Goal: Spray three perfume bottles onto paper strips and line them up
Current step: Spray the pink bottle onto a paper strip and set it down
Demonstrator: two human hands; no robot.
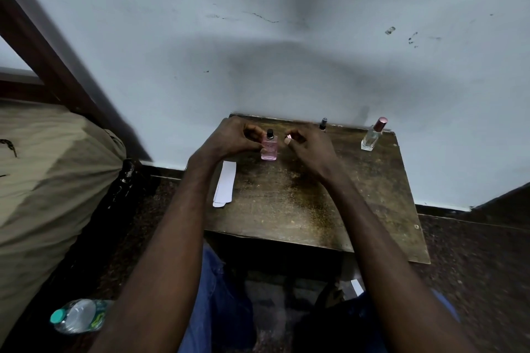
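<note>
A pink perfume bottle (269, 149) stands upright near the back of the small wooden table (286, 203), its black spray nozzle bare. My left hand (232, 136) grips the bottle from its left side. My right hand (311, 146) hovers just right of it, pinching a small pinkish cap (288, 140) between the fingertips. A second bottle with a dark cap (323, 124) shows behind my right hand, mostly hidden. A clear bottle with a rose cap (372, 136) stands at the back right. White paper strips (225, 188) lie stacked at the table's left edge.
The table stands against a grey-white wall. A beige bundle (48, 180) and a dark wooden post fill the left side. A plastic water bottle (77, 315) lies on the floor at lower left. My knees in blue jeans are under the table's front edge.
</note>
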